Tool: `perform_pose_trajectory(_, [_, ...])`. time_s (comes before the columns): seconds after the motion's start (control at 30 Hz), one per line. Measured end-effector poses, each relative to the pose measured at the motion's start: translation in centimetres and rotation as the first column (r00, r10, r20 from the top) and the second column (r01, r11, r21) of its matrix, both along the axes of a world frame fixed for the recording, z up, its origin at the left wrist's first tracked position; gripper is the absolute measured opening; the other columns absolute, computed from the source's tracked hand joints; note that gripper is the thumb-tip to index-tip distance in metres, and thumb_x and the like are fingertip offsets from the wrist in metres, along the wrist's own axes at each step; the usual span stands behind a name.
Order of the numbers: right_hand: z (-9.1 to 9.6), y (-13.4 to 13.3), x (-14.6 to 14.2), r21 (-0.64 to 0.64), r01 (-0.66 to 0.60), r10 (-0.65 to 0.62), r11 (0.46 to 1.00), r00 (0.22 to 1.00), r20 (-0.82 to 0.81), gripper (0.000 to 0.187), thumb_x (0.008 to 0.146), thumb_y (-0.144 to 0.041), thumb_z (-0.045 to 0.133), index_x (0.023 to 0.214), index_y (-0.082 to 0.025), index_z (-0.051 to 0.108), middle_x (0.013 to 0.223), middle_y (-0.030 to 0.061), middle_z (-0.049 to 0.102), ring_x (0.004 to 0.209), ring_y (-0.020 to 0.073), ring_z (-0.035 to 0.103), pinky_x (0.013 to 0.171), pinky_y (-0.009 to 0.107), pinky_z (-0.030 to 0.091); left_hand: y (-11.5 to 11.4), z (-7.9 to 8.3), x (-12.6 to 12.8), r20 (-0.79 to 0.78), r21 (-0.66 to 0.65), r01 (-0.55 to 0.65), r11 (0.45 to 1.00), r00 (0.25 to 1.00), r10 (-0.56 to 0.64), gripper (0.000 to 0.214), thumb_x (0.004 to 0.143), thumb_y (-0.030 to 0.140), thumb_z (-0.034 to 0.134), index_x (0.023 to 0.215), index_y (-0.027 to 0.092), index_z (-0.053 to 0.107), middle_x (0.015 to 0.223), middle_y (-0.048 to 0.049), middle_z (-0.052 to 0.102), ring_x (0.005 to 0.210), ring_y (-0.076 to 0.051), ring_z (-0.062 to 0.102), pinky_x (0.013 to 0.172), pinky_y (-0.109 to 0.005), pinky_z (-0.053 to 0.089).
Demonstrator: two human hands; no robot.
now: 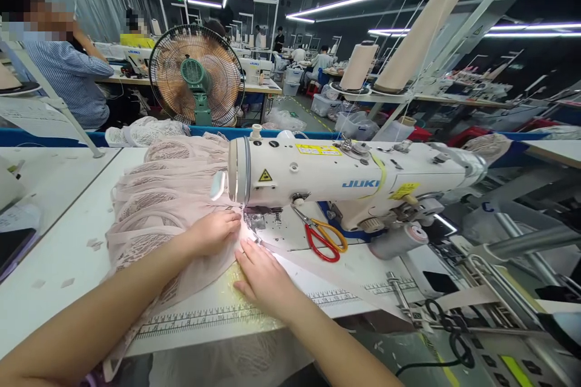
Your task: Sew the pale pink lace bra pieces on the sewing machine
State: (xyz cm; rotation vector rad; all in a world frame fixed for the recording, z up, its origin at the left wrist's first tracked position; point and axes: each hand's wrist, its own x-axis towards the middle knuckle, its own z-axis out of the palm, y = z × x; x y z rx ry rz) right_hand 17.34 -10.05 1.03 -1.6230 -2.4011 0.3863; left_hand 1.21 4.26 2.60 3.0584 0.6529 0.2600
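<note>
A white sewing machine (318, 169) stands on the table, its needle area lit beside my fingers. Pale pink lace fabric (154, 211) lies gathered in folds left of the machine and runs up to the needle. My left hand (215, 233) grips the fabric's edge just left of the needle, fingers curled together. In front of the needle, my right hand (265, 278) rests flat on the edge of the fabric, fingers stretched out and thumb apart. A narrow pale band (322, 267) runs from the needle area towards the right. The fingertips partly hide the stitching spot.
Red and orange-handled thread snips (324, 239) lie right of the needle, near a grey thread cone (402, 240). A printed ruler (204, 317) follows the table's front edge. Behind stand a large fan (197, 75) and tall thread cones (422, 36). A co-worker (68, 72) sits at back left.
</note>
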Motion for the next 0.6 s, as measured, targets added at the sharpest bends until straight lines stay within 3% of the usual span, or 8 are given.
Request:
perform_pose_trajectory(0.1, [0.3, 0.4, -0.2, -0.030, 0.020, -0.021, 0.999, 0.999, -0.027, 0.060, 0.090, -0.034, 0.056, 0.141, -0.006, 0.041, 0.151, 0.0165, 0.031, 0.141, 0.0281, 0.026, 0.116, 0.045, 0.025, -1.9, 0.9, -0.1, 0.020, 0.008, 0.035, 0.999, 0.999, -0.036, 0.028, 0.090, 0.016, 0.044, 0.075, 0.014, 0.067, 0.090, -0.0101, 0.069, 0.092, -0.021, 0.062, 0.084, -0.034, 0.052])
perform_pose_trajectory(0.17, [0.4, 0.5, -0.2, -0.046, 0.030, -0.032, 0.998, 0.998, -0.046, 0.060, 0.089, -0.030, 0.056, 0.142, -0.005, 0.040, 0.151, 0.0161, 0.031, 0.141, 0.0277, 0.026, 0.116, 0.044, 0.026, -4.0, 1.1, -0.4, 0.033, -0.005, 0.048, 0.999, 0.998, -0.048, 0.031, 0.091, 0.015, 0.042, 0.071, 0.015, 0.066, 0.085, -0.0094, 0.068, 0.087, -0.020, 0.061, 0.080, -0.033, 0.052])
perform_pose_trajectory(0.23, [0.5, 0.5, -0.1, -0.051, 0.042, -0.045, 0.998, 0.997, -0.067, 0.060, 0.089, -0.026, 0.055, 0.142, -0.005, 0.039, 0.151, 0.0156, 0.032, 0.141, 0.0269, 0.027, 0.116, 0.042, 0.027, -5.9, 0.8, -1.0, 0.032, 0.010, 0.057, 0.998, 0.998, -0.057, 0.023, 0.090, 0.016, 0.045, 0.091, 0.012, 0.068, 0.101, -0.0124, 0.068, 0.097, -0.023, 0.060, 0.088, -0.037, 0.050])
perform_pose_trajectory(0.3, [0.5, 0.5, 0.0, -0.058, 0.053, -0.058, 0.997, 0.995, -0.085, 0.059, 0.090, -0.025, 0.053, 0.143, -0.005, 0.038, 0.151, 0.0155, 0.033, 0.140, 0.0262, 0.028, 0.116, 0.042, 0.027, -7.0, 0.2, -1.8, -0.007, 0.059, 0.056, 0.997, 0.998, -0.055, 0.031, 0.089, 0.016, 0.047, 0.116, 0.011, 0.062, 0.122, -0.0151, 0.062, 0.112, -0.027, 0.055, 0.098, -0.044, 0.044])
perform_pose_trajectory(0.4, [0.7, 0.6, -0.2, -0.075, 0.068, -0.075, 0.995, 0.993, -0.094, 0.059, 0.090, -0.026, 0.053, 0.143, -0.004, 0.038, 0.151, 0.0154, 0.033, 0.141, 0.0259, 0.028, 0.116, 0.042, 0.027, -6.6, -0.7, -3.0, -0.106, 0.104, 0.057, 0.993, 0.993, -0.046, 0.040, 0.092, 0.015, 0.043, 0.131, 0.014, 0.052, 0.137, -0.0122, 0.054, 0.122, -0.027, 0.051, 0.102, -0.045, 0.038])
perform_pose_trajectory(0.6, [1.3, 1.3, -1.3, -0.129, 0.159, -0.169, 0.979, 0.983, -0.068, 0.059, 0.090, -0.030, 0.056, 0.141, -0.006, 0.040, 0.151, 0.0161, 0.031, 0.141, 0.0282, 0.027, 0.114, 0.046, 0.027, -2.7, -1.1, -3.8, -0.174, 0.084, 0.076, 0.994, 0.983, -0.060, 0.042, 0.094, 0.012, 0.039, 0.135, 0.020, 0.049, 0.142, -0.0062, 0.049, 0.126, -0.024, 0.048, 0.104, -0.041, 0.035])
